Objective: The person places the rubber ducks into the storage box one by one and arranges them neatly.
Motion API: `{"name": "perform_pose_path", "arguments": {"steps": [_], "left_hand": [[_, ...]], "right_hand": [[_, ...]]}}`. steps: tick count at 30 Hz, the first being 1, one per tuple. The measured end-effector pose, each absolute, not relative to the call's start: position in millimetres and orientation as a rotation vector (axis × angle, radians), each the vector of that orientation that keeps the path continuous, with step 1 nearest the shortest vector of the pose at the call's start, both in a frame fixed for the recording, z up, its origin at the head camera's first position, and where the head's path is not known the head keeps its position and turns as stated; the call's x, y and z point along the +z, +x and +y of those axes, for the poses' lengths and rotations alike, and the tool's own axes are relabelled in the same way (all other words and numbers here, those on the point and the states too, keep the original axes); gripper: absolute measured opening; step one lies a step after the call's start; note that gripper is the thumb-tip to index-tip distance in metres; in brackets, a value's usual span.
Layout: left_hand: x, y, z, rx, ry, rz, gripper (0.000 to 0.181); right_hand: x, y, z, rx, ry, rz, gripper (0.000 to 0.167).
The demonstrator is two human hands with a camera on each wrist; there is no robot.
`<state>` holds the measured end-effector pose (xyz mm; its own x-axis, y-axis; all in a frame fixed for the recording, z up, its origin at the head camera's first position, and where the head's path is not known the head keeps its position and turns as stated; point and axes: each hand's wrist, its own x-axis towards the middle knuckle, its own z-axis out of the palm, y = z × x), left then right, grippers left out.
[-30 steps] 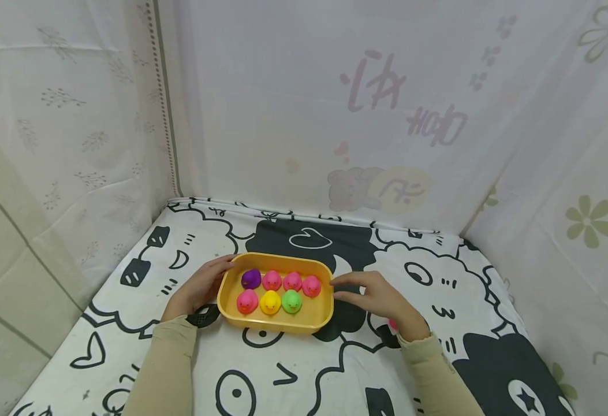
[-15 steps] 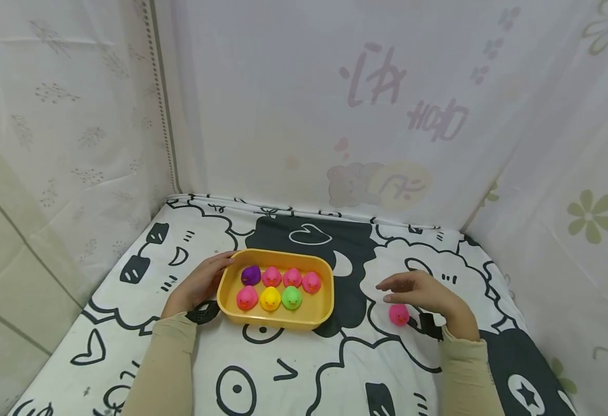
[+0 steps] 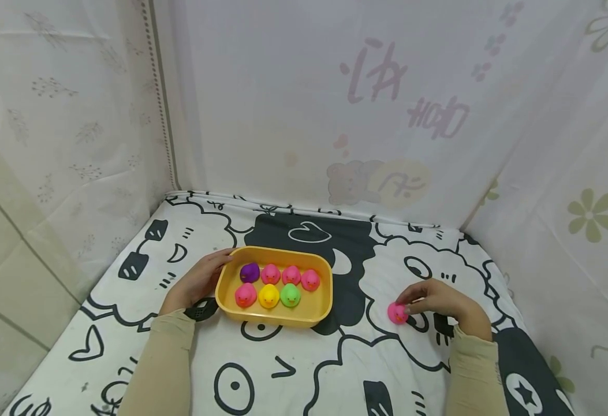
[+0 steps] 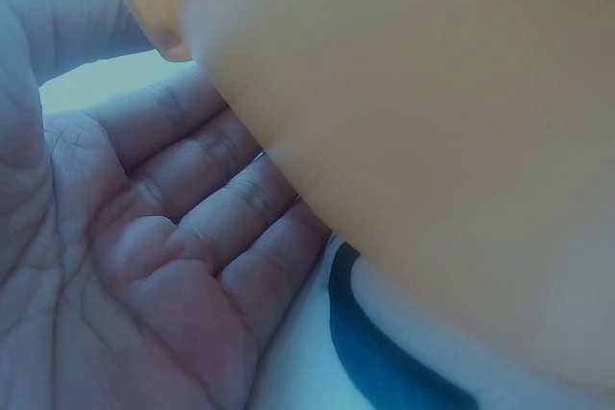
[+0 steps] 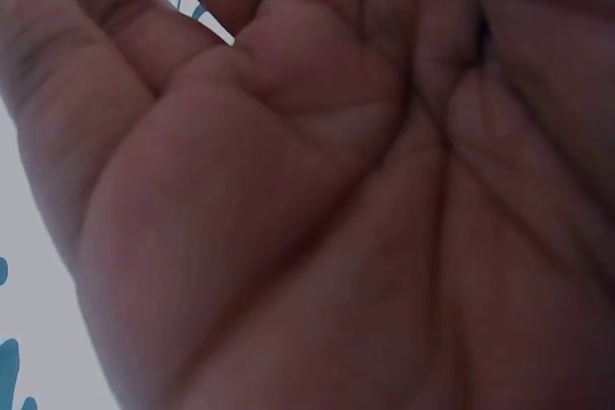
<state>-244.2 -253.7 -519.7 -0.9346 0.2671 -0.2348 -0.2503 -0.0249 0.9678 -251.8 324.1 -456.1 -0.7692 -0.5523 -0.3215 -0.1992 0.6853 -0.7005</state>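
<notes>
A yellow plastic tray (image 3: 298, 316) sits left of centre on the patterned cloth in the head view, with toy ducks in two rows. They are a purple duck (image 3: 249, 273), several pink ones, a yellow duck (image 3: 269, 296) and a green duck (image 3: 290, 295). My left hand (image 3: 198, 281) holds the tray's left end; the left wrist view has fingers reaching under the tray wall (image 4: 413, 141) and the thumb near its rim. To the right, a lone pink duck (image 3: 396, 313) rests on the cloth, pinched between my right hand's (image 3: 439, 301) thumb and fingers. The right wrist view shows mostly palm (image 5: 288, 228).
A black-and-white cartoon cloth (image 3: 283, 370) covers the surface. White patterned fabric walls (image 3: 262, 104) enclose it at the back and both sides. Black bands (image 3: 202, 309) are worn at the wrists.
My right hand has moved from the tray's right end rightward, then down onto the lone pink duck, now pinched. The left hand stays on the tray.
</notes>
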Motion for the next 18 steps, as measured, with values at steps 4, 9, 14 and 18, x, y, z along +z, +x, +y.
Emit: {"name": "perform_pose_path", "arguments": {"steps": [4, 9, 14, 18], "left_hand": [[-520.0, -244.4, -254.5, 2.022, 0.021, 1.909, 0.062], [-520.8, -245.6, -256.0, 2.029, -0.001, 1.901, 0.062], [-520.7, -245.5, -255.2, 2.022, -0.007, 1.898, 0.061], [-520.5, -245.4, -254.4, 2.02, -0.01, 1.899, 0.062]], "right_hand": [[-458.8, -252.9, 323.6, -0.909, -0.582, 2.369, 0.023], [-460.4, -252.8, 322.6, -0.935, -0.562, 2.336, 0.028], [-463.0, -252.3, 321.1, -0.939, -0.61, 2.319, 0.029], [-465.2, -253.4, 320.0, -0.928, -0.611, 2.328, 0.027]]}}
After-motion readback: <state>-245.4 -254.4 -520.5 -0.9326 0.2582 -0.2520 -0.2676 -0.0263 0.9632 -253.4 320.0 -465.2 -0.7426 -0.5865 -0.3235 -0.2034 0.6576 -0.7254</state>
